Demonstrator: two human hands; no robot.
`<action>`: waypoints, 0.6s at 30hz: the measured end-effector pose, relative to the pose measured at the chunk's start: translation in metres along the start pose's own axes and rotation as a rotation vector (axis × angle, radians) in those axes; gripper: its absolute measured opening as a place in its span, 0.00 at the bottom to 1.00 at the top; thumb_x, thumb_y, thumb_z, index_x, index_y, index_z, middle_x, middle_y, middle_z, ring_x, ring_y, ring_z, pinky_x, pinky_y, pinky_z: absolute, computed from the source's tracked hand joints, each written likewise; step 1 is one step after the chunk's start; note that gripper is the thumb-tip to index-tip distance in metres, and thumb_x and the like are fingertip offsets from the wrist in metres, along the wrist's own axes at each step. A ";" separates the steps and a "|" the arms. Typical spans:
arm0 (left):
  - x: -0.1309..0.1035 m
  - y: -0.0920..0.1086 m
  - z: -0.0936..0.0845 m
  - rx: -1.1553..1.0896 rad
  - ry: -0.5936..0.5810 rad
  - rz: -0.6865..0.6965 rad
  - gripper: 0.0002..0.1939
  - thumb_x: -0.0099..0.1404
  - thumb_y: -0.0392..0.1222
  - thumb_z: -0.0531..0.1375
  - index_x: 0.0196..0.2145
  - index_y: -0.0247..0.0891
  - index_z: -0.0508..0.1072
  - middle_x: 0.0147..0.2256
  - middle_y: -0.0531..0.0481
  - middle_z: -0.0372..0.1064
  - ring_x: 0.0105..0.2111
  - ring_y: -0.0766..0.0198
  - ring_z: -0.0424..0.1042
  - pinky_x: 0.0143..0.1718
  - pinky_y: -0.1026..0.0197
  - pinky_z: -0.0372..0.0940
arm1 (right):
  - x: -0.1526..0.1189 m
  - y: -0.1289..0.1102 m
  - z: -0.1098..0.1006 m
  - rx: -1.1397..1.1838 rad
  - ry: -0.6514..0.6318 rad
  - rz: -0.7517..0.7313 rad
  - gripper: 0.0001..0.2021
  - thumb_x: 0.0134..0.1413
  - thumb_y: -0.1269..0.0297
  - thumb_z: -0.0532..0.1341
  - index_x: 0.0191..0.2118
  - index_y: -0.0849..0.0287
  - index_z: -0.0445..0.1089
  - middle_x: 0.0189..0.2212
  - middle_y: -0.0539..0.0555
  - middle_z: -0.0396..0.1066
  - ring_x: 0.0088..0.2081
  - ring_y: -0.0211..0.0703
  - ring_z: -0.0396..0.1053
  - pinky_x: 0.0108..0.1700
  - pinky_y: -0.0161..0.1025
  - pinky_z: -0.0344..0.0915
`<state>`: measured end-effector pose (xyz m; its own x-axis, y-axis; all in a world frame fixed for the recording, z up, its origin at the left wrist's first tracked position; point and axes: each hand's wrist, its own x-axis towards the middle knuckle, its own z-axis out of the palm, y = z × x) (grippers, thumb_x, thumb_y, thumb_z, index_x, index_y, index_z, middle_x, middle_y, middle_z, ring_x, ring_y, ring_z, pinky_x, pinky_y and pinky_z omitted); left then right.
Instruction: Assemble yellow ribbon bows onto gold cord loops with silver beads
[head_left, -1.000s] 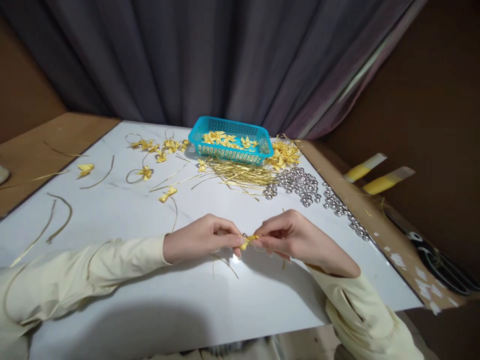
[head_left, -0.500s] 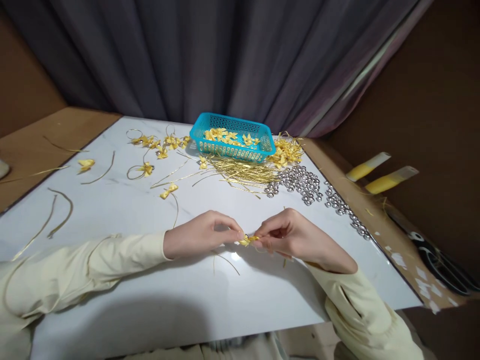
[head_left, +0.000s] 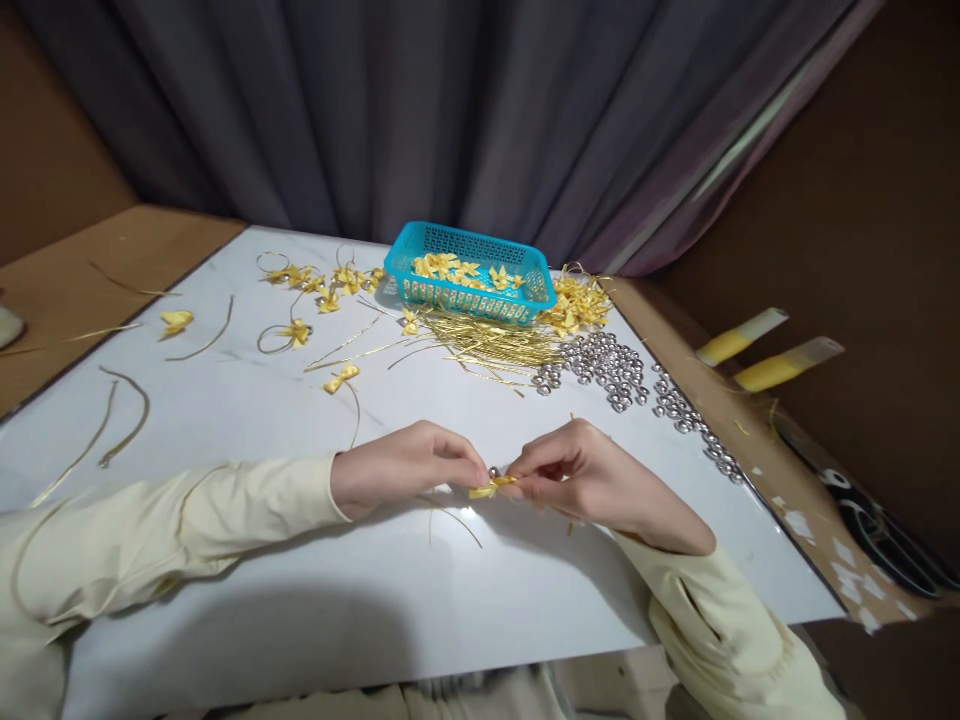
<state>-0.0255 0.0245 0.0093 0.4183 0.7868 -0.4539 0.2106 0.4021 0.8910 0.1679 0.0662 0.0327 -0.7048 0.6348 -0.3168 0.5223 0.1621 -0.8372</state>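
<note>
Turned flatter between the fingertips since half a second ago, the yellow ribbon bow [head_left: 489, 489] now shows a silver bead [head_left: 493, 471] more plainly above it. Left hand [head_left: 409, 465] and right hand [head_left: 577, 475] each have a pinched grip on it, over the white counter [head_left: 525, 600]. Beyond them lie gold ties [head_left: 502, 343], loose silver beads [head_left: 611, 368] and a turquoise basket [head_left: 457, 297] holding bows; black-handled scissors [head_left: 874, 535] sit off right. Fingertips hide the held bow's ends. Bare counter stretches toward the near edge.
</note>
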 end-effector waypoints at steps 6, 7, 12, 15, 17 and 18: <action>-0.001 0.001 0.001 -0.054 0.016 0.008 0.09 0.54 0.42 0.59 0.29 0.34 0.74 0.30 0.51 0.70 0.32 0.64 0.66 0.35 0.64 0.59 | 0.000 0.000 -0.001 -0.011 0.018 -0.016 0.11 0.46 0.64 0.61 0.25 0.68 0.75 0.14 0.49 0.62 0.16 0.29 0.54 0.17 0.28 0.51; -0.001 0.001 0.002 -0.052 0.023 0.015 0.09 0.54 0.42 0.59 0.29 0.34 0.74 0.30 0.51 0.71 0.33 0.64 0.66 0.35 0.64 0.59 | 0.000 0.000 -0.001 -0.012 0.024 -0.011 0.11 0.46 0.64 0.61 0.25 0.68 0.75 0.14 0.49 0.62 0.16 0.28 0.53 0.17 0.28 0.51; -0.002 0.004 0.004 -0.078 0.018 0.065 0.08 0.56 0.41 0.57 0.29 0.33 0.74 0.31 0.48 0.73 0.35 0.62 0.69 0.37 0.62 0.61 | 0.002 0.003 -0.001 0.041 0.057 0.024 0.15 0.46 0.57 0.62 0.25 0.67 0.75 0.13 0.48 0.61 0.16 0.28 0.52 0.17 0.29 0.50; 0.001 0.002 0.002 -0.096 -0.007 0.117 0.10 0.58 0.41 0.57 0.28 0.32 0.74 0.32 0.47 0.74 0.35 0.62 0.70 0.38 0.61 0.62 | 0.005 0.008 0.001 0.079 0.094 -0.003 0.17 0.45 0.53 0.63 0.29 0.66 0.73 0.16 0.50 0.65 0.16 0.30 0.56 0.19 0.30 0.55; 0.004 0.000 0.001 -0.109 -0.027 0.134 0.10 0.58 0.42 0.57 0.28 0.31 0.74 0.32 0.46 0.74 0.34 0.62 0.70 0.37 0.61 0.62 | 0.007 0.011 0.001 0.088 0.109 -0.044 0.17 0.46 0.52 0.63 0.32 0.65 0.72 0.18 0.50 0.67 0.16 0.30 0.58 0.20 0.30 0.57; 0.006 -0.001 0.000 -0.110 -0.033 0.138 0.10 0.58 0.42 0.57 0.29 0.31 0.74 0.32 0.46 0.74 0.33 0.63 0.70 0.35 0.62 0.62 | 0.007 0.012 0.001 0.094 0.106 -0.061 0.17 0.46 0.53 0.63 0.33 0.65 0.71 0.18 0.50 0.66 0.16 0.30 0.58 0.20 0.30 0.57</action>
<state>-0.0233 0.0288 0.0056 0.4661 0.8227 -0.3254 0.0521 0.3416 0.9384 0.1688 0.0715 0.0197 -0.6767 0.7029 -0.2193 0.4292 0.1346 -0.8931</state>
